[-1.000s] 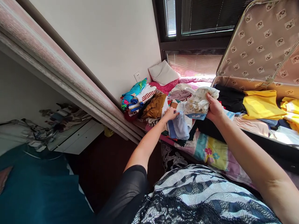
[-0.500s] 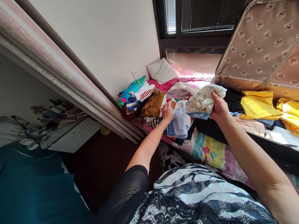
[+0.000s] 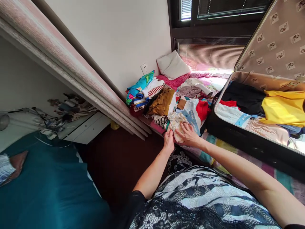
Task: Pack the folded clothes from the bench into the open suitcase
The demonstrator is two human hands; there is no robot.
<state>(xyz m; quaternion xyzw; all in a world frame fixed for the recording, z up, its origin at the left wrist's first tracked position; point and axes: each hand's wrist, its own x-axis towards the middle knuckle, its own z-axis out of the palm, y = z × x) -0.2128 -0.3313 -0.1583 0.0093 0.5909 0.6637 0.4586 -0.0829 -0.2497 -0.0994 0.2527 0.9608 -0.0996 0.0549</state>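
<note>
A cream garment with a small print and a blue lettered band (image 3: 176,118) lies on the front of a clothes pile. My left hand (image 3: 169,140) is closed, pinching the garment's near left edge between thumb and fingers. Flat on top of the garment rests my right hand (image 3: 188,135), its fingers spread. Right behind them are a red garment (image 3: 202,109) and a brown pair of trousers or shorts (image 3: 163,102). Striped folded cloth (image 3: 159,120) shows at the pile's left front. What lies under the cream garment is hidden.
To the right stands an open black suitcase (image 3: 240,135) with yellow (image 3: 283,106) and black clothes (image 3: 243,97) inside. A pale cushion (image 3: 173,65) leans in the corner by the window. On the left hang long curtains (image 3: 78,76), with a teal-covered bed (image 3: 52,181) beyond.
My right hand has brought the cream garment down and left from beside the suitcase onto the pile. My left hand has moved to the garment's edge. The view has turned left.
</note>
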